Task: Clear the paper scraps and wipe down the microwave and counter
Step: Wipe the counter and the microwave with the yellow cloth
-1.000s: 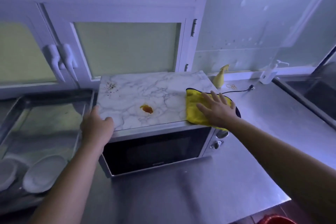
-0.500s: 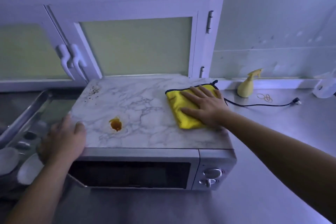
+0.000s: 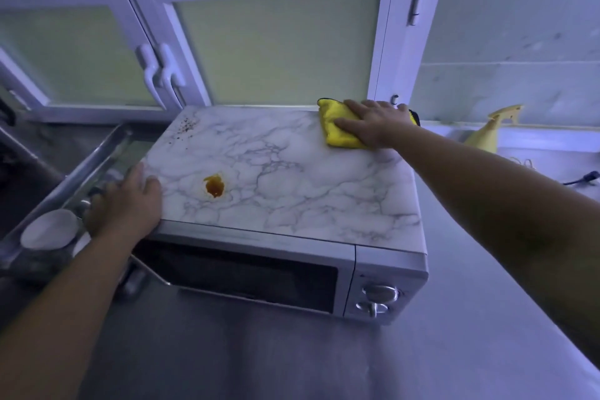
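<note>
Microwave (image 3: pixel 292 172) sits on the counter (image 3: pixel 292 360); my left hand (image 3: pixel 130 204) grips its near-left corner, my right hand (image 3: pixel 370 123) presses flat, fingers spread, on the yellow cloth (image 3: pixel 334 130) at its far-right corner. Dragging across the orange stain (image 3: pixel 214 186) could smear it wider.

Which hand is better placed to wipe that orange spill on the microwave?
Probably the right. The right hand presses the yellow cloth on the marble-patterned microwave top; the left hand, though nearer the orange stain, has no cloth and grips the corner.
</note>
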The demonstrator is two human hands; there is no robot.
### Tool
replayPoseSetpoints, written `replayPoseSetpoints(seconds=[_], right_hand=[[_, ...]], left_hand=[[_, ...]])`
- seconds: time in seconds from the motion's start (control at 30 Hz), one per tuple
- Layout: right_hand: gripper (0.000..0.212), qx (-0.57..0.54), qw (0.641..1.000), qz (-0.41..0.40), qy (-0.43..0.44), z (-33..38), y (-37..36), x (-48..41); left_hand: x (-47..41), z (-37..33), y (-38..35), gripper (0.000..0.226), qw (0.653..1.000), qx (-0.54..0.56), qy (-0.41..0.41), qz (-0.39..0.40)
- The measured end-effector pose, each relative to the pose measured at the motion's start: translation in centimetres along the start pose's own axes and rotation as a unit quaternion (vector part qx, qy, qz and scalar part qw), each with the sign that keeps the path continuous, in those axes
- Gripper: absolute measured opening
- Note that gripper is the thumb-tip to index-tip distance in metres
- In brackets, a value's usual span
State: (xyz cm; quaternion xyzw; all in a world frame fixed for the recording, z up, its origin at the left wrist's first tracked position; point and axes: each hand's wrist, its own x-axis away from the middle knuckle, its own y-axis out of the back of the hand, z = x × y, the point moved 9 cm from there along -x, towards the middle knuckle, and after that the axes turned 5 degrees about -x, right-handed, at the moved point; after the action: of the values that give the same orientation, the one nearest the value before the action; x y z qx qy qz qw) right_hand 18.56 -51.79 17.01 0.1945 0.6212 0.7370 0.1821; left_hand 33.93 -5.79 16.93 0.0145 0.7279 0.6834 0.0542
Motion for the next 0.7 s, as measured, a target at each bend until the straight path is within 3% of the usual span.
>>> replayPoseSetpoints(seconds=[0.33, 0.7], right_hand=[[0.080, -0.035, 0.995, -0.029, -0.085, 2.0, -1.0, 8.7], [0.077, -0.014, 0.998, -0.013, 0.053, 8.8, -3.9, 24.0]], left_hand=[[0.4, 0.1, -0.4, 0.057, 0.999, 0.023, 0.010, 0.021], [0.7, 0.2, -0.2, 0.057, 0.999, 0.045, -0.001, 0.013]])
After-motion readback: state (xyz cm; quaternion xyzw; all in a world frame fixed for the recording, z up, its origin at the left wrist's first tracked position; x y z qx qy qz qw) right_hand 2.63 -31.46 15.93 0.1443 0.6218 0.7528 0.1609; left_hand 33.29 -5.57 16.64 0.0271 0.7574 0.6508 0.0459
